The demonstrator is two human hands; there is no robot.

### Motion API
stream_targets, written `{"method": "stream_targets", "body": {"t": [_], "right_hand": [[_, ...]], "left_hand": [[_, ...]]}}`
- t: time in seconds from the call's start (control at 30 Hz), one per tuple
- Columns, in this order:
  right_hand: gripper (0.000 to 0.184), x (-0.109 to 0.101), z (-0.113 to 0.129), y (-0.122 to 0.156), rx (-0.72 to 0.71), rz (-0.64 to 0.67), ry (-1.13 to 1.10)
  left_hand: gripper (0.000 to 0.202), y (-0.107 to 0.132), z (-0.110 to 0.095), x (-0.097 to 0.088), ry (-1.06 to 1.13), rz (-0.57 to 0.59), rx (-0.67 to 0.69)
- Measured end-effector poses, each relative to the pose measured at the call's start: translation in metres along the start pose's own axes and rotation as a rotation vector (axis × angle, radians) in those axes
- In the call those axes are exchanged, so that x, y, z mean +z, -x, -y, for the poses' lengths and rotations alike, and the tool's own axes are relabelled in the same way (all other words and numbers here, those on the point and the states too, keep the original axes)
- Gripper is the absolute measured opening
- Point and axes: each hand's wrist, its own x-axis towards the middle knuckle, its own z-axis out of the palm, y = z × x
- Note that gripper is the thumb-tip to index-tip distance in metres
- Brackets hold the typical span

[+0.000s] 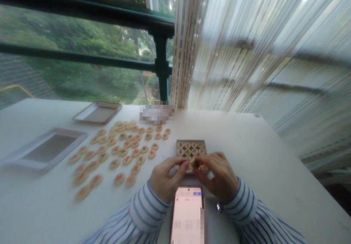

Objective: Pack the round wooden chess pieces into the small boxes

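A small open box (191, 141) stands in front of me, holding rows of round wooden xiangqi pieces (187, 152) with dark characters. My left hand (168, 174) reaches over the box's near left part, thumb and forefinger pinched; what they hold, if anything, I cannot make out. On the other side, my right hand (218, 176) pinches a xiangqi piece (195, 162) between thumb and fingers just above the box. The two hands' fingertips are close together and hide part of the near rows. Many loose pieces (127, 159), with red or dark characters, lie spread left of the box.
A phone (186, 214) lies between my forearms, with a small shiny object (219, 206) by my right wrist. Two shallow trays or lids, one grey (82, 136) and one brown-rimmed (116, 109), sit at the left. A blurred-out bundle (157, 113) is at the white table's (246, 138) far edge.
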Motion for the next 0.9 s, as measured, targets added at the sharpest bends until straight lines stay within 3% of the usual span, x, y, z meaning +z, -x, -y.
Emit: {"method": "stream_targets", "body": {"t": [0.33, 0.63, 0.9], "right_hand": [[0.022, 0.003, -0.013, 0.003, 0.091, 0.04, 0.031], [0.027, 0.007, -0.017, 0.005, 0.119, 0.11, 0.083], [0.018, 0.006, -0.01, 0.002, 0.188, 0.187, 0.103]], "left_hand": [[0.02, -0.004, 0.017, -0.003, -0.143, -0.109, -0.047], [0.021, -0.007, 0.023, -0.003, -0.177, -0.13, -0.075], [0.025, -0.007, 0.03, 0.0, -0.181, -0.14, -0.124]]}}
